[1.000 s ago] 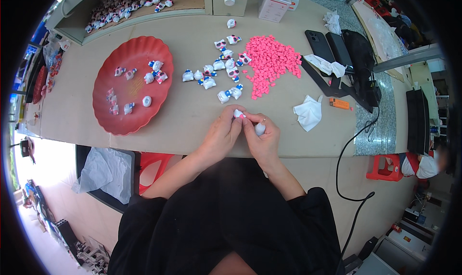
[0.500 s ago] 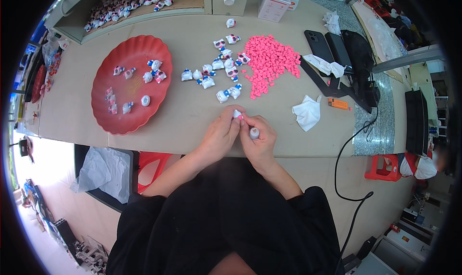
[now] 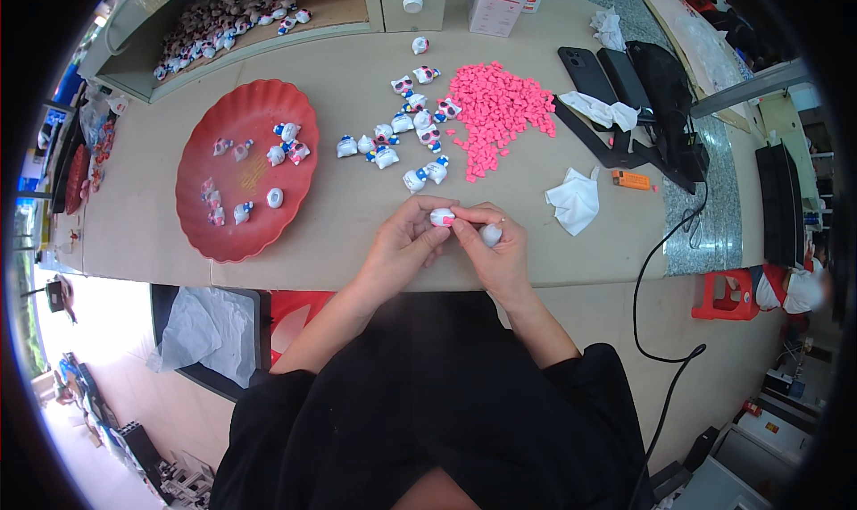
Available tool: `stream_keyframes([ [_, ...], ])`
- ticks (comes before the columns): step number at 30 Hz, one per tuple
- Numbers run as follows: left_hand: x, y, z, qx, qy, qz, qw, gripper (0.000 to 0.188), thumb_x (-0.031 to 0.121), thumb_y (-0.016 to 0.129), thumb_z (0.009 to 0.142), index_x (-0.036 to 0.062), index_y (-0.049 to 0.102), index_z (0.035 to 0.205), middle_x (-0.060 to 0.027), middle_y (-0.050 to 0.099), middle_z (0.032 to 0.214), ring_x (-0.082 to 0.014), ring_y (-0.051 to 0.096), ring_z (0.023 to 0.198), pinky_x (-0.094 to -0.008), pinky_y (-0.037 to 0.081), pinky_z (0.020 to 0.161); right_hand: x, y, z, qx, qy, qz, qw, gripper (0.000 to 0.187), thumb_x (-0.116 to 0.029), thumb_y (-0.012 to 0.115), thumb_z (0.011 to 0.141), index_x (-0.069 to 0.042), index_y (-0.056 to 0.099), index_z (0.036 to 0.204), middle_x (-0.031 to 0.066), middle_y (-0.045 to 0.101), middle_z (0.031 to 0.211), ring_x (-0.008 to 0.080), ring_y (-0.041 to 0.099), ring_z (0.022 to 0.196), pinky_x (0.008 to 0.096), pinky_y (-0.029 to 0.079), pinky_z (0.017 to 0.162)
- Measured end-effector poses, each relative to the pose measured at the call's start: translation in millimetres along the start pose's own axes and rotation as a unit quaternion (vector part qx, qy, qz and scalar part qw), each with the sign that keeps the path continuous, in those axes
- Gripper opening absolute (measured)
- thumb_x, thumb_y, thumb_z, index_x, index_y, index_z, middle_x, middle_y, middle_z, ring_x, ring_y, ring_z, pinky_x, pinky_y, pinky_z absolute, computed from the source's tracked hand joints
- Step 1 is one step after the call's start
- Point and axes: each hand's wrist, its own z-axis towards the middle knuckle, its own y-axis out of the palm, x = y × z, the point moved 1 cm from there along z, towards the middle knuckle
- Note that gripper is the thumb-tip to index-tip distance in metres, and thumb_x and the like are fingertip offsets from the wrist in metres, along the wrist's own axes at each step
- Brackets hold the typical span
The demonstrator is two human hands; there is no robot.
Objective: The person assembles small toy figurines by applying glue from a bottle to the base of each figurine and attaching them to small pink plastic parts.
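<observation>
White figure (image 3: 440,215) nearside of the pink pile (image 3: 500,108).
Left hand (image 3: 398,244): fingers gripping it; right hand (image 3: 503,262): fingers at its pink piece (image 3: 448,221), holding a white rounded object (image 3: 490,235); uneven pressure could skew the piece.

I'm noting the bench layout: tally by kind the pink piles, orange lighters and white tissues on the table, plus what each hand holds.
Pink pile: 1
Orange lighter: 1
White tissues: 3
White-and-pink piece, left hand: 1
White rounded object, right hand: 1
Total: 7

White figurine (image 3: 442,216) partly hidden by fingers (image 3: 432,239); white object (image 3: 491,234) partly covered by right hand (image 3: 503,258)
</observation>
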Motion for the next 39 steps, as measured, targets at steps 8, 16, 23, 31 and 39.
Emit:
stream_keyframes([
  [8,-6.6,-6.6,2.1,-0.016,0.032,-0.044,0.998,0.021,0.004,0.042,0.087,-0.0017,0.044,0.107,-0.0077,0.055,0.089,-0.0092,0.05,0.065,-0.0216,0.043,0.059,-4.6,5.5,3.0,-0.006,-0.046,-0.043,0.998,0.017,0.006,0.058,0.074,0.0,0.061,0.089,0.0075,0.057,0.082,0.0117,0.055,0.072,0.0224,0.044,0.061],
  [16,-5.6,-4.6,3.6,0.002,0.037,-0.079,0.996,0.02,0.003,0.041,0.086,-0.0023,0.045,0.106,-0.0095,0.055,0.094,-0.0098,0.051,0.065,-0.0224,0.044,0.059,-0.9,7.0,-0.3,-0.001,-0.115,-0.113,0.987,0.019,0.008,0.057,0.071,-0.001,0.06,0.088,0.0087,0.057,0.078,0.0151,0.055,0.067,0.0239,0.044,0.058],
  [23,-7.4,-4.5,4.2,0.01,0.012,-0.07,0.997,0.021,0.0,0.04,0.085,-0.0032,0.045,0.105,-0.0089,0.056,0.091,-0.0095,0.051,0.06,-0.0222,0.044,0.056,-1.4,8.5,-0.7,-0.003,-0.154,-0.157,0.976,0.021,0.008,0.056,0.068,-0.001,0.057,0.088,0.0094,0.056,0.078,0.0171,0.056,0.066,0.025,0.045,0.057],
  [31,-8.6,-5.2,5.9,0.009,0.012,-0.071,0.997,0.021,0.001,0.042,0.085,-0.0038,0.045,0.105,-0.0096,0.056,0.091,-0.0102,0.052,0.061,-0.0223,0.044,0.056,-2.5,9.6,-0.8,-0.003,-0.123,-0.14,0.982,0.02,0.011,0.054,0.07,-0.001,0.057,0.087,0.0092,0.056,0.077,0.0147,0.054,0.068,0.0236,0.043,0.058],
  [39,-11.1,-5.6,5.6,0.009,0.014,-0.052,0.999,0.021,0.001,0.042,0.085,-0.0037,0.044,0.105,-0.0103,0.055,0.095,-0.0107,0.052,0.065,-0.0225,0.045,0.056,-2.8,10.3,-1.7,0.001,-0.124,-0.142,0.982,0.021,0.011,0.054,0.07,-0.001,0.057,0.087,0.009,0.055,0.076,0.0146,0.053,0.067,0.0235,0.042,0.058],
])
